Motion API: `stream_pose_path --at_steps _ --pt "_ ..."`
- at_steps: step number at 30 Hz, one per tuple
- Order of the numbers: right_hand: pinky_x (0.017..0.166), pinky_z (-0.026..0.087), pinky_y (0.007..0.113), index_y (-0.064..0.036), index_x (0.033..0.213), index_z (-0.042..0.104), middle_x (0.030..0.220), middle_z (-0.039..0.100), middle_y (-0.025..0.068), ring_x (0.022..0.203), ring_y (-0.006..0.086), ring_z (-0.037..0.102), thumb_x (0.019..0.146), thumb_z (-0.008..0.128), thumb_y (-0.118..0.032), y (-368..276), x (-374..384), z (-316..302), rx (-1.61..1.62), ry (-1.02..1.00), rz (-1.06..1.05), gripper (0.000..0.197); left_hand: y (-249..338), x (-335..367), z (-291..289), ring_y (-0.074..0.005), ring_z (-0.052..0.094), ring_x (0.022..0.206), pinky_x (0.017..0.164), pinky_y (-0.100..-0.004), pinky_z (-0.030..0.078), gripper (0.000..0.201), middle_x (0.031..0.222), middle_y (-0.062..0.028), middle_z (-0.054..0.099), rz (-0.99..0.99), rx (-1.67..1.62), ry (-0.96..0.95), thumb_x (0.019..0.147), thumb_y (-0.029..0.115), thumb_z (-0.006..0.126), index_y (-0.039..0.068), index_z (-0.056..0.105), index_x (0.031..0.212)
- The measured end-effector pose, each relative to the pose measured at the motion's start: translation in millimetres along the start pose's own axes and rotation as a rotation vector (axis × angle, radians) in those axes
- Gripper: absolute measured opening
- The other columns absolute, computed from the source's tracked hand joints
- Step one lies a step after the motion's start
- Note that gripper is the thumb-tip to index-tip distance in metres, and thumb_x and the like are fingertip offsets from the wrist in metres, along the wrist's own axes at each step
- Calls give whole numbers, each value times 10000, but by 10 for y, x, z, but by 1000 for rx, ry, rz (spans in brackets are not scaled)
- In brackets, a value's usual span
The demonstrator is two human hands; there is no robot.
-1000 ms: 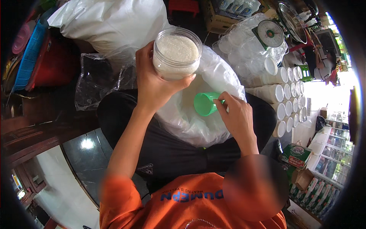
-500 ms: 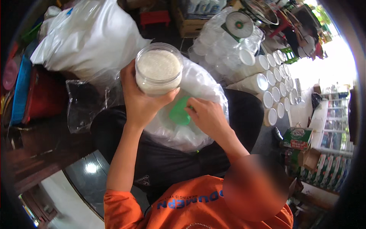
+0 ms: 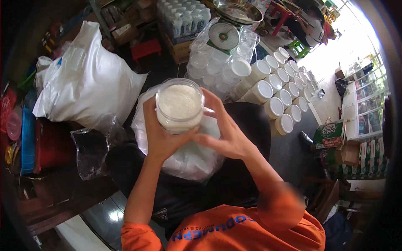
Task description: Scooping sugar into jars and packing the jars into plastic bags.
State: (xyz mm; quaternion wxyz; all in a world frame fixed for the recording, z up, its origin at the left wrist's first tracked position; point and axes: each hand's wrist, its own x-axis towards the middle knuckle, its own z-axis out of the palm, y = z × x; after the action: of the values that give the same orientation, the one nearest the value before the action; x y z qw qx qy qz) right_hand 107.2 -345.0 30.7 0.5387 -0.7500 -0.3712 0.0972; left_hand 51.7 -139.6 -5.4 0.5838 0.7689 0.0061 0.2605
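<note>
A clear plastic jar [image 3: 179,105] filled to the top with white powder is held up in front of me, with no lid on it. My left hand [image 3: 161,136] wraps around its left side and bottom. My right hand [image 3: 228,131] cups its right side, fingers spread against the jar wall. Beneath both hands sits an open clear bag of white powder [image 3: 190,157], resting in a black bag [image 3: 247,121]. The green scoop is hidden from view.
A large white sack [image 3: 90,81] stands at the left. A weighing scale [image 3: 226,31] sits behind on a wrapped stack of empty jars [image 3: 209,67]. Rows of white-lidded jars [image 3: 280,94] lie at the right. A crumpled clear bag [image 3: 92,150] lies at the left.
My right hand left the green scoop in the bag and came up to the jar's side. The jar stayed raised in my left hand.
</note>
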Motion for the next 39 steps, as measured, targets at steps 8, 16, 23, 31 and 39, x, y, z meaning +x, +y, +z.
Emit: stream_pose_path --at_steps 8,16,23,31,39 --pt "1157 455 425 4 1546 350 1415 612 234 1340 337 614 615 1014 -369 -235 19 -275 -103 318 190 1202 179 237 427 -335 509 1359 1153 -488 411 1219 1440 -171 507 333 189 -108 565 395 1049 9 400 1521" --pt "924 645 417 -27 1406 475 1290 675 149 1171 236 704 703 1006 -196 -422 867 -1485 -228 578 -73 897 464 784 653 -391 427 1459 1232 -521 346 1249 1583 -257 357 277 -81 -113 754 299 971 5 162 1660" --pt "1031 582 417 -44 1530 390 1341 663 113 1182 257 686 724 968 -58 -293 2369 -2469 -185 577 -169 992 99 802 511 -244 582 1222 1093 -428 478 729 1404 -149 554 -61 -148 -88 912 164 824 42 449 1525" --pt "972 596 366 3 1202 750 1124 789 129 1029 232 760 684 990 -342 891 3096 -3016 -455 570 11 667 136 961 583 -212 601 1166 1056 -370 486 569 1329 -122 608 -89 -236 -143 948 180 779 29 535 1439" --pt "1039 565 386 -29 1426 525 1291 684 109 1171 231 686 748 948 -53 1043 3085 -2855 -122 438 -176 800 101 992 662 -226 630 1175 1030 -377 504 521 1357 -137 635 -69 -197 -181 949 150 769 39 562 1414"
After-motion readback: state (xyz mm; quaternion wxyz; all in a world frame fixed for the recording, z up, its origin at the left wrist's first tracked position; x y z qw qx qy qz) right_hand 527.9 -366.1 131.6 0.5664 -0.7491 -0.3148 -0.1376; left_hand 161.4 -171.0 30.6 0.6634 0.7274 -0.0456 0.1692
